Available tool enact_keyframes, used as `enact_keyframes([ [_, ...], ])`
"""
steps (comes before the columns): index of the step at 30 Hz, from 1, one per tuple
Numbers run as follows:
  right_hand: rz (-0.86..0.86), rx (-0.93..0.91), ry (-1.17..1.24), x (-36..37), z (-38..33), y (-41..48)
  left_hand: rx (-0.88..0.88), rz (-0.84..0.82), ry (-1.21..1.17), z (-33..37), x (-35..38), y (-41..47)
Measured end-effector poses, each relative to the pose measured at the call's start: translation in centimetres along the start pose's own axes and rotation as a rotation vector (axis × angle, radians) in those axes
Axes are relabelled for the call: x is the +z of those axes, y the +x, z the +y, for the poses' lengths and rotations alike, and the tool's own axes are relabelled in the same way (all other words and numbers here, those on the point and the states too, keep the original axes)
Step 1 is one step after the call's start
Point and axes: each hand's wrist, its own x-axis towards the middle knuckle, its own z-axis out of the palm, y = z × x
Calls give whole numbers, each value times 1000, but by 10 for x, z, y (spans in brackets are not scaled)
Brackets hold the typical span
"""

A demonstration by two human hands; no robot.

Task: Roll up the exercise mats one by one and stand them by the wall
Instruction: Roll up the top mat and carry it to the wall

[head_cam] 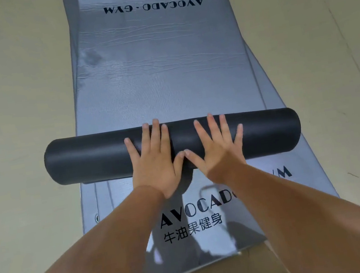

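Pressing flat: the fingers (pixel 156 133) of both hands lie straight and spread on top of the roll (pixel 88 160), grasping nothing, with the tips reaching just over its far crest. Left hand (pixel 154 161) and right hand (pixel 218 151) sit side by side near the roll's middle, palms on its near half, thumb tips touching or nearly so. Neither hand is the nearer one, and both ends of the roll lie well out from the hands with nothing on them. The roll is dark, and its long axis runs left to right, square across the line of the forearms. It rests on the top grey mat (pixel 159 69), whose flat part runs straight away from the fingertips to the printed far end. Judgement: the coming push goes forward, away from the body, at right angles to the roll's axis, and most of the mat's length is not yet wound. With both hands central, one end could lag and the roll could go cone-shaped, so watch the edges. Under the wrists the lower mats (pixel 99 196) lie flat, stacked slightly askew, on the pale floor (pixel 2 93). No wall is in view.
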Motion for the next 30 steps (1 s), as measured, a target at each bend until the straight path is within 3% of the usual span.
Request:
enact_keyframes([
  [7,-92,30,59,-29,-1,58,-7,-77,22,-4,20,8],
  [11,269,-106,15,-13,-2,50,-31,-84,32,-10,8,44],
  [13,348,-209,-45,0,3,42,-52,-70,-20,-11,1,63],
  [18,133,-174,-275,-10,17,67,-103,-48,-77,-14,-14,101],
  [20,130,-161,-300,-21,15,84,-98,-52,-80,-16,-20,113],
  [23,15,-148,-301,-41,13,104,24,-18,-67,-26,-26,117],
  [26,-11,-163,-308,-50,13,107,180,-95,41,-38,-31,111],
  [30,-3,-172,-318,-46,13,98,178,-117,120,-36,-29,108],
])
